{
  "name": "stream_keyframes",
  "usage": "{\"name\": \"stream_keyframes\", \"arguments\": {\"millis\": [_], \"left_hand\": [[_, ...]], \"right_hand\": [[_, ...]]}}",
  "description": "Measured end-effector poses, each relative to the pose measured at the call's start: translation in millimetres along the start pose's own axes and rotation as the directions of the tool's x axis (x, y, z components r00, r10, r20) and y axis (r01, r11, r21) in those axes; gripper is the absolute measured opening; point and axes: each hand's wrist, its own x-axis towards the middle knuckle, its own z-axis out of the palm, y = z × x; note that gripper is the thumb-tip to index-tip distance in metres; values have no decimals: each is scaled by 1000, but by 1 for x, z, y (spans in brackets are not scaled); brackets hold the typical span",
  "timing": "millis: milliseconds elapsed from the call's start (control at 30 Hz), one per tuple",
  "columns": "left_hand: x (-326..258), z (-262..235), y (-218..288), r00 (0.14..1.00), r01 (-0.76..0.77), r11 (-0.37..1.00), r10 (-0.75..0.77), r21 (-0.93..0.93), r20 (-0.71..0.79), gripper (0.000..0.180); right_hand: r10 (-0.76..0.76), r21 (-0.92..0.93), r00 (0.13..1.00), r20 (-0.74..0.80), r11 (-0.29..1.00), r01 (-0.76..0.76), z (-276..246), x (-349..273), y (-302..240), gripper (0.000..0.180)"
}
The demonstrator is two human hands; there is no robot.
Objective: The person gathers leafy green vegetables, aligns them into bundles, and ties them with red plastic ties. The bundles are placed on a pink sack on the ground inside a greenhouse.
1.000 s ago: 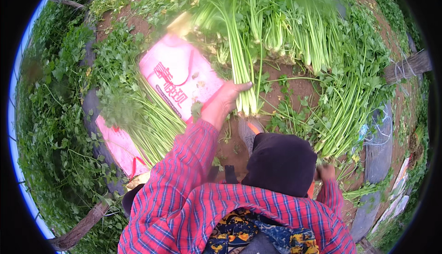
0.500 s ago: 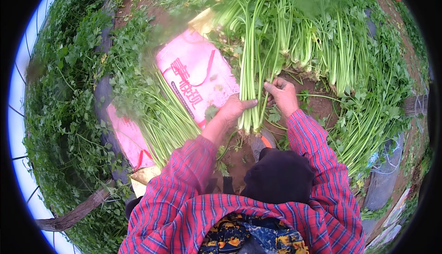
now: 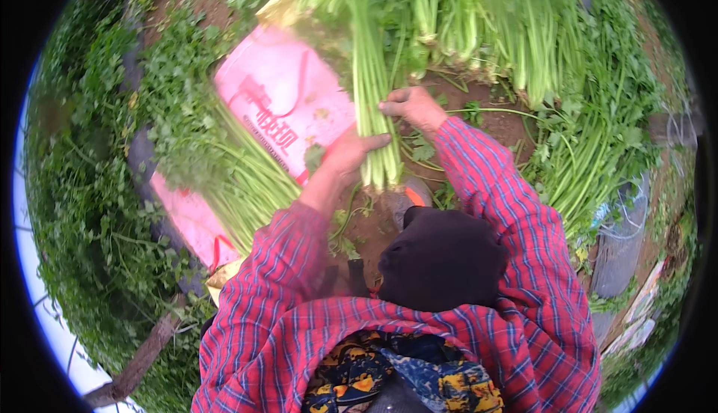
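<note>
left of the fingers, a leafy herb row (image 3: 112, 211) ran beside a flat pink sack (image 3: 288, 106), with a second bundle of cut stalks (image 3: 247, 181) lying across it. left hand (image 3: 348, 158) was clenched round the lower end of the green stalk bunch (image 3: 370, 91), thumb across the front and fingers (image 3: 374, 142) wrapped over the stems, just above the pale cut bases (image 3: 381, 177). the bunch's long axis ran nearly straight away from the fingers, bases close to the body, leafy tops far out toward the upper rim. right hand (image 3: 411, 106) sat further up the same bunch, touching its right side, fingers curled against the stems; whether it was fully closed round them i couldn't tell. the left hand was nearer the base end, the right nearer the tops. so the bunch lay between both sets of fingers, upright in view, over bare soil (image 3: 479, 114). right of the fingers, more stalk heaps (image 3: 591, 151) fanned out, well apart from both hands.
</note>
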Motion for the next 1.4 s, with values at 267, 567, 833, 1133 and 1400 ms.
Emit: {"name": "stream_keyframes", "arguments": {"millis": [267,567,833,1133,1400], "left_hand": [[17,15,17,996,-20,992,8,126,90,29],[28,52,7,1000,-9,1000,8,13,21,27],[1,70,67,899,-373,927,352,33,262,26],[28,22,36,989,36,999,-31,38,-142,26],[25,11,34,997,23,998,-28,-58,-75,28]], "right_hand": [[-138,109,975,-174,981,159,-10,-26,-20,26],[-67,158,953,-296,980,118,-6,-122,41,15],[-241,-523,938,-248,849,80,-39,-119,104,15],[-255,-176,509,-822,964,199,-235,-76,57,30],[-214,-531,676,-705,792,-303,-230,-77,23,61]]}}
